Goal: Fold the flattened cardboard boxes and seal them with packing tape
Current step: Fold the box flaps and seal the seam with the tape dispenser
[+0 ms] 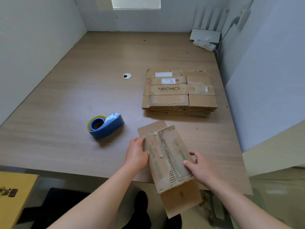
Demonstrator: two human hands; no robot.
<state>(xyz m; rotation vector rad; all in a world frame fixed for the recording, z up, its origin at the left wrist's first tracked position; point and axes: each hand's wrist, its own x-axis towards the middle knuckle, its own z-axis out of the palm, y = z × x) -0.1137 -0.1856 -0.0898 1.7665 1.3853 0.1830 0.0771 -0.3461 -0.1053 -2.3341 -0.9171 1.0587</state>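
Left hand (137, 154) clamps the left side of the half-folded cardboard box (162, 161), right hand (202, 169) grips the right, thumb on a flap. The box hangs over the table's (66, 96) near edge. Blue tape dispenser (105, 125) sits left, the flattened-box stack (179, 91) beyond.

Wooden table (66, 104); round grommet (127, 76) mid-table; white power strip (204, 44) far right corner; yellow box (13, 195) lower left.
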